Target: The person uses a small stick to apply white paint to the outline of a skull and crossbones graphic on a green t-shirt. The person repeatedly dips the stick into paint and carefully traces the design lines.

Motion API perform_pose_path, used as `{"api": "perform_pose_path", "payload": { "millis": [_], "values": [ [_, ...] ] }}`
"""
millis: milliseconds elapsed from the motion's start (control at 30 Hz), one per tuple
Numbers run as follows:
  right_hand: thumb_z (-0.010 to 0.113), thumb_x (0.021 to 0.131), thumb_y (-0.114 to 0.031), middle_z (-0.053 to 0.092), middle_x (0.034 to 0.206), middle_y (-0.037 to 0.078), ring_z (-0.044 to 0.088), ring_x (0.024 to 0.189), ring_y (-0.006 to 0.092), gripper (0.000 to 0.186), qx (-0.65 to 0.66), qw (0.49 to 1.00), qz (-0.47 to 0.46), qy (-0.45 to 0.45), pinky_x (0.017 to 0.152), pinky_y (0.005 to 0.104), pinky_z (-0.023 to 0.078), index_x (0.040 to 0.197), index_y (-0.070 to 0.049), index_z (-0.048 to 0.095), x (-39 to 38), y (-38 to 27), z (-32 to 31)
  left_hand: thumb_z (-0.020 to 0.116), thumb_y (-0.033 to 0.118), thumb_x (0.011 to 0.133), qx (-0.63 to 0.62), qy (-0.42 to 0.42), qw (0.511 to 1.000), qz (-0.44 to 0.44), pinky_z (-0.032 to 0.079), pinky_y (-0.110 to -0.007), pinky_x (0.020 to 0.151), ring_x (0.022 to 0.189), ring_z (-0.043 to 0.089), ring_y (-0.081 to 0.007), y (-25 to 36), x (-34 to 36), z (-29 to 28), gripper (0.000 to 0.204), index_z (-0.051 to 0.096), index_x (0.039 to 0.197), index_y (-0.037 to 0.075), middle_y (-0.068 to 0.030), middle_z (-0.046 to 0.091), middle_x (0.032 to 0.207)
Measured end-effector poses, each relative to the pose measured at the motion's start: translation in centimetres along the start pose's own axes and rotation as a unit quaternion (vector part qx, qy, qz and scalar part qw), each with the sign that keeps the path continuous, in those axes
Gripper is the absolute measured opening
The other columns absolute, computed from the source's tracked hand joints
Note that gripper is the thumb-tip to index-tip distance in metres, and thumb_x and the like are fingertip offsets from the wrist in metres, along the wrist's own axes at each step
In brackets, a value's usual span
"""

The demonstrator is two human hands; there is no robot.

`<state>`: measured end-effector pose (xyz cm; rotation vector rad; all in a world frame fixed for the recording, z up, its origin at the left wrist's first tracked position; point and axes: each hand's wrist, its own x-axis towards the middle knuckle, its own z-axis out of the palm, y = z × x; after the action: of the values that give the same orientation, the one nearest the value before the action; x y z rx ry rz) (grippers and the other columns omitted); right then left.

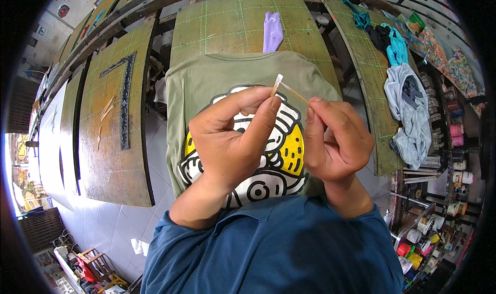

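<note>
The left hand had its grip pressed together, thumb and forefinger pinching a short white-ended stick that pointed up and away from the wearer. The right hand pinched a thin wooden stick between thumb and fingertips, its far end slanting in toward the white tip; whether the two touched was too small to tell. Both sticks were held up over the olive shirt, which lay spread on the middle bench, its white, yellow and black print partly hidden by the hands.

The step in hand looked to be working the thin stick against the white end. As a judgement, the next move called for two steady pinches and a light, small touch, with the white end kept off the cloth.

Just beyond the shirt's neck lay a purple cloth. On the left bench, more wooden sticks lay beside a dark, L-shaped piece. A grey garment and a teal cloth hung over the right bench, and pots stood low on the far right.
</note>
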<state>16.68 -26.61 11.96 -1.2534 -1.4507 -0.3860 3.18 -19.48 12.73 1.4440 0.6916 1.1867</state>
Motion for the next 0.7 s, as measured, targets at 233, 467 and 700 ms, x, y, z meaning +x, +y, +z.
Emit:
{"api": "perform_pose_path", "payload": {
  "millis": [233,467,700],
  "values": [
    [0.065,0.08,0.013,0.068,0.076,0.017,0.062,0.061,0.0196,0.018,-0.002,1.0,-0.009,0.008,0.051,0.0252,0.045,0.097,0.008,0.068,0.04,0.16,0.06,0.075,0.001,0.084,-0.002,0.002,1.0,0.008,0.051,-0.021,0.069,0.076,0.066,-0.0077,-0.16,-0.05,0.05,0.015,0.073,0.097,-0.004,-0.0089,0.074,0.086],
    [0.066,0.079,0.013,0.067,0.075,0.015,0.062,0.06,0.0198,0.017,-0.012,1.0,0.013,0.006,0.052,0.026,0.046,0.095,0.008,0.068,0.02,0.16,0.01,0.075,0.004,0.084,0.01,-0.003,1.0,-0.001,0.051,-0.022,0.069,0.075,0.066,-0.0082,-0.25,0.01,0.01,0.015,0.073,0.097,-0.003,-0.0084,0.074,0.085],
    [0.068,0.076,0.013,0.067,0.075,0.014,0.063,0.06,0.0206,0.017,0.035,0.998,0.055,0.018,0.053,0.0276,0.049,0.091,0.006,0.067,0.09,0.22,-0.12,0.073,0.003,0.086,-0.003,-0.018,1.0,-0.007,0.051,-0.022,0.07,0.076,0.067,-0.0091,-0.44,0.12,0.01,0.012,0.073,0.097,-0.003,-0.008,0.074,0.085]
  ]
}}
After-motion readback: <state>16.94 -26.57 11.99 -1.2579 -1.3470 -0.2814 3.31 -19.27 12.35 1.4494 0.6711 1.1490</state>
